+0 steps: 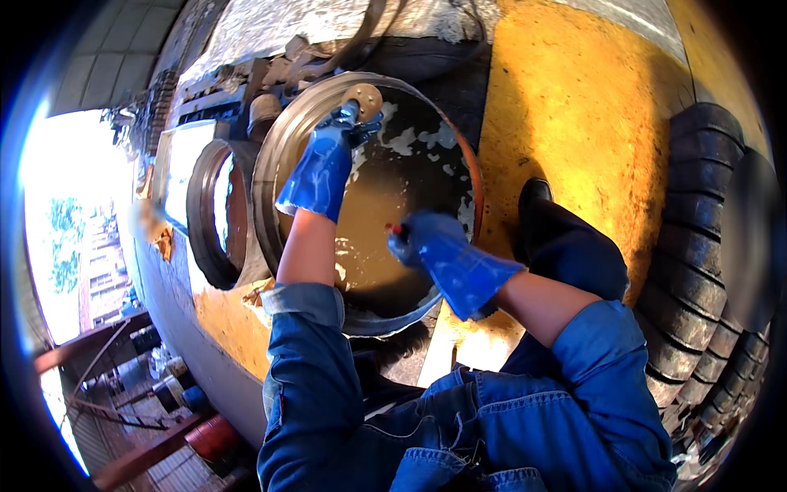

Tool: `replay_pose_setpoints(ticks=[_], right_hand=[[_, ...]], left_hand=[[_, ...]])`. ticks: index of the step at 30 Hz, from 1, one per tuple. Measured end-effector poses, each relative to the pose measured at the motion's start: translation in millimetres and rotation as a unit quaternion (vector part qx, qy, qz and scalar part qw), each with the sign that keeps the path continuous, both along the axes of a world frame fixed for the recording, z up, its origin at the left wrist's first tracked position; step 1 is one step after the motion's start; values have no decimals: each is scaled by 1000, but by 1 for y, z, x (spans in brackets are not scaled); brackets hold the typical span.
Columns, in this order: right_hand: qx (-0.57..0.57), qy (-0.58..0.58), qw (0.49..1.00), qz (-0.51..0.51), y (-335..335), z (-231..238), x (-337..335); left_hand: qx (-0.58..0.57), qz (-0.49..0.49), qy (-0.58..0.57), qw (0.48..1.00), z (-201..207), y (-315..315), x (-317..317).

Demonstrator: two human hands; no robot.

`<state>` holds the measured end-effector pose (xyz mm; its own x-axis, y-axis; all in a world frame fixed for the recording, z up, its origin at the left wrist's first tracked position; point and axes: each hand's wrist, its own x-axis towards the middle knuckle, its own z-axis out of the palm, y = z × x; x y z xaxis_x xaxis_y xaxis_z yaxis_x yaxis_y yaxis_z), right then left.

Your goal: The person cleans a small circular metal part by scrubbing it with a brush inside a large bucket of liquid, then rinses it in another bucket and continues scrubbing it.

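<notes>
Before me stands a wide round metal tub (283, 97) of murky brown water with patches of pale foam. My left hand (334, 141), in a long blue rubber glove, is over the tub's far left part. It grips a small round tan disc (368, 100) with several holes, partly covered by the fingers. My right hand (428, 239), gloved the same way and smeared by motion, is closed above the water at the tub's near right. A small reddish tip (394, 229) sticks out of its fist; the rest is hidden, so I cannot tell its kind.
Left of the tub is an open metal ring or drum (215, 215). Stacked ribbed black tyres (697, 238) line the right side. Yellow floor (566, 98) lies between, with my dark shoe (535, 191) on it. Behind the tub are a wooden pallet (215, 100) and scraps.
</notes>
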<state>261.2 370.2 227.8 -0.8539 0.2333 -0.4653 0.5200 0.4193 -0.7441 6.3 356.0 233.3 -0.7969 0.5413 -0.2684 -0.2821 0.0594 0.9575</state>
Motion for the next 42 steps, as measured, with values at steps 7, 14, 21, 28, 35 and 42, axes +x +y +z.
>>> replay_pose_setpoints(ticks=[7,14,21,28,35,42], right_hand=[[-382,213,882,-175,8,-27,-15],[-468,250,831,-166,7,-20,-23],[-228,169,959,-5,33,-1,-18],[-26,117,986,118,25,26,-23],[-27,3,1000,14,24,-22,-16],[-38,-57,997,48,15,1,4]], left_hand=[[-114,-40,171,978,33,-73,80],[-137,-51,148,978,27,-127,147],[-104,-152,265,947,41,-139,120],[-379,-488,452,644,98,-119,93],[-292,-140,94,942,29,-113,54],[-105,22,-81,991,-10,-56,19]])
